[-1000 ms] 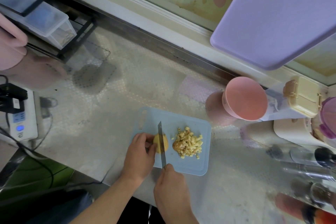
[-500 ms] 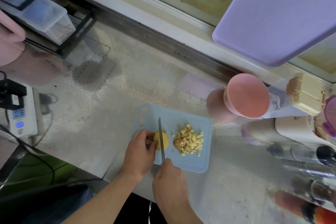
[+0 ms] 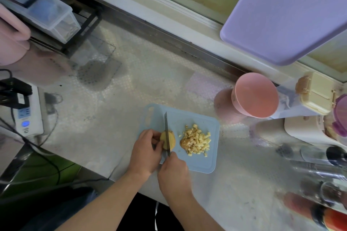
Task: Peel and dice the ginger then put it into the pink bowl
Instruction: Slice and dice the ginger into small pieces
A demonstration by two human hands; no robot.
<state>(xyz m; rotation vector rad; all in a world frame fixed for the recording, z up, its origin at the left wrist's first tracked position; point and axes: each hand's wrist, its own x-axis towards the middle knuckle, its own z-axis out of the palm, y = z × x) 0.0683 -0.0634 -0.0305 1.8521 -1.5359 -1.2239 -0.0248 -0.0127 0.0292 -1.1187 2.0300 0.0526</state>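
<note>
A yellow piece of ginger (image 3: 171, 141) lies on the light blue cutting board (image 3: 210, 161). My left hand (image 3: 145, 153) pins it from the left with curled fingers. My right hand (image 3: 173, 172) grips the handle of a knife (image 3: 166, 129), whose thin blade stands edge-down across the ginger. To the right on the board sits a pile of diced ginger (image 3: 196, 139) with a brownish scrap at its left edge. The pink bowl (image 3: 256, 94) stands empty on the counter, beyond the board's right corner.
A lilac board (image 3: 281, 15) overhangs at the upper right. Cream lidded containers (image 3: 315, 95), glass bottles (image 3: 319, 157) and a red-capped bottle (image 3: 330, 217) crowd the right side. A power strip with cables (image 3: 28, 116) sits left, a clear bin on a black rack (image 3: 47, 13) at back left.
The knife blade has shifted slightly along the ginger while my left hand keeps holding it. The dice pile and bowl stay put.
</note>
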